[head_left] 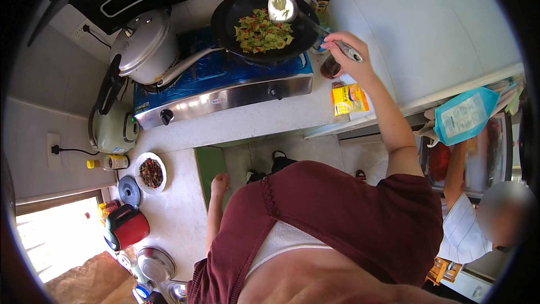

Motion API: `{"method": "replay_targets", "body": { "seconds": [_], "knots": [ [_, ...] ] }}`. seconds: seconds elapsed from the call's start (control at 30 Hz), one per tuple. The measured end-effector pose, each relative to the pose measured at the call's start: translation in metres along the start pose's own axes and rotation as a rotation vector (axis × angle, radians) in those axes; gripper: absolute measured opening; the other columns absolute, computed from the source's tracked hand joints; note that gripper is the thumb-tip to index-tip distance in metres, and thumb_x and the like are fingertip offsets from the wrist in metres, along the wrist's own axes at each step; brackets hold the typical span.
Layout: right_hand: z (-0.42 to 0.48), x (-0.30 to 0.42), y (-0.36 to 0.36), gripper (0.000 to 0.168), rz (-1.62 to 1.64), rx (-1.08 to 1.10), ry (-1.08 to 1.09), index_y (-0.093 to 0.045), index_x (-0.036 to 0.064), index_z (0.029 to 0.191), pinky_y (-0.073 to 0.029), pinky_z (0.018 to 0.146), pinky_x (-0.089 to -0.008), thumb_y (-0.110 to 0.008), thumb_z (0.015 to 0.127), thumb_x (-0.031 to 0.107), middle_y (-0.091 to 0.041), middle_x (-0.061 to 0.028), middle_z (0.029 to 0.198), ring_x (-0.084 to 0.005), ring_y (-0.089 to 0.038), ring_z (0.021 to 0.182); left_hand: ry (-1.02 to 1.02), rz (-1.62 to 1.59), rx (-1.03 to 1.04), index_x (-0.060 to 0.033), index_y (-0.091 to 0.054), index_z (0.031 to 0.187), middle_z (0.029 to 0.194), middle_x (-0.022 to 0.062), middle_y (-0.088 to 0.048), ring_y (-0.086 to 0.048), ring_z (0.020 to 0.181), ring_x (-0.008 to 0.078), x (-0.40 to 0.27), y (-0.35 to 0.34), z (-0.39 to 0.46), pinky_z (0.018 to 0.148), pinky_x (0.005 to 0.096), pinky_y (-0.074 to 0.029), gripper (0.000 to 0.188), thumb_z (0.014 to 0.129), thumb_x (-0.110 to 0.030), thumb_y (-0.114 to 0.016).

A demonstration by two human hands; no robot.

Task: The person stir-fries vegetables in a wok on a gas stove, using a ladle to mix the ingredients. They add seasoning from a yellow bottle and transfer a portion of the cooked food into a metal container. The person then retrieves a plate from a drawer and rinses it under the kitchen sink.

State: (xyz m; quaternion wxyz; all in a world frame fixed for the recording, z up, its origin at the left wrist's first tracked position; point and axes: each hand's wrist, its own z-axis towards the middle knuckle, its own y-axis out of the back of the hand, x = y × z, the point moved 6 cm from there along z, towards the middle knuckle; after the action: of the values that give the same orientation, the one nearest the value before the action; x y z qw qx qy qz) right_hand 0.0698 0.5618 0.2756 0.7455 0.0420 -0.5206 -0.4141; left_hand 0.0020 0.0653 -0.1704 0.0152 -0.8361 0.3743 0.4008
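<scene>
My right hand [349,52] grips the handle of a metal ladle [283,8], whose bowl is over the far part of a black wok [223,23]. Chopped green leaves with red bits [263,33] lie in the wok, which stands on the right side of a gas stove [228,93]. Just below my right hand are a jar of dark contents [330,67] and a yellow food packet [349,99] on the counter. My left hand [220,184] hangs beside my body near the counter's edge, fingers curled, with nothing visible in it.
A pressure cooker [145,46] occupies the left burner. On the left counter are a plate of dark food [150,173], a red kettle [130,226] and a metal bowl [156,264]. At right, another person [460,228] reaches toward a blue bag [466,116] by a drawer.
</scene>
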Motion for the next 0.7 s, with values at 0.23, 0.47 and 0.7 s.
{"method": "replay_targets", "body": {
  "seconds": [0.23,0.47,0.7],
  "knots": [
    [-0.032,-0.018,-0.064,0.023,-0.880,0.440,0.550,-0.056,0.011,0.088,-0.046,0.052,-0.0332,-0.064,0.068,0.002,-0.047,-0.0081,0.081,-0.0236,-0.056,0.066,-0.068,-0.059,0.040,-0.0003,-0.062,0.096,0.074,0.0058,-0.064,-0.052,0.054,0.0084,-0.001,-0.005,0.000,0.047,0.0235,-0.041,0.028,0.089,-0.027,-0.058],
    [-0.018,0.005,-0.041,0.019,-0.615,0.375,0.549,-0.058,0.014,0.091,-0.046,0.053,-0.0347,-0.059,0.073,0.007,-0.048,-0.0069,0.080,-0.0256,-0.057,0.067,-0.086,-0.077,0.015,-0.0015,-0.063,0.095,0.074,0.0045,-0.064,-0.054,0.055,0.0090,-0.004,0.002,0.006,0.048,0.0240,-0.043,0.028,0.089,-0.028,-0.058],
    [-0.034,-0.014,-0.063,0.009,-1.026,0.541,0.719,-0.055,0.012,0.084,-0.048,0.050,-0.0338,-0.056,0.076,0.011,-0.047,-0.0081,0.078,-0.0254,-0.057,0.062,-0.086,0.107,0.078,-0.0021,-0.063,0.095,0.074,0.0048,-0.065,-0.056,0.056,0.0094,-0.014,0.000,0.002,0.049,0.0244,-0.043,0.027,0.089,-0.028,-0.058]
  ]
}}
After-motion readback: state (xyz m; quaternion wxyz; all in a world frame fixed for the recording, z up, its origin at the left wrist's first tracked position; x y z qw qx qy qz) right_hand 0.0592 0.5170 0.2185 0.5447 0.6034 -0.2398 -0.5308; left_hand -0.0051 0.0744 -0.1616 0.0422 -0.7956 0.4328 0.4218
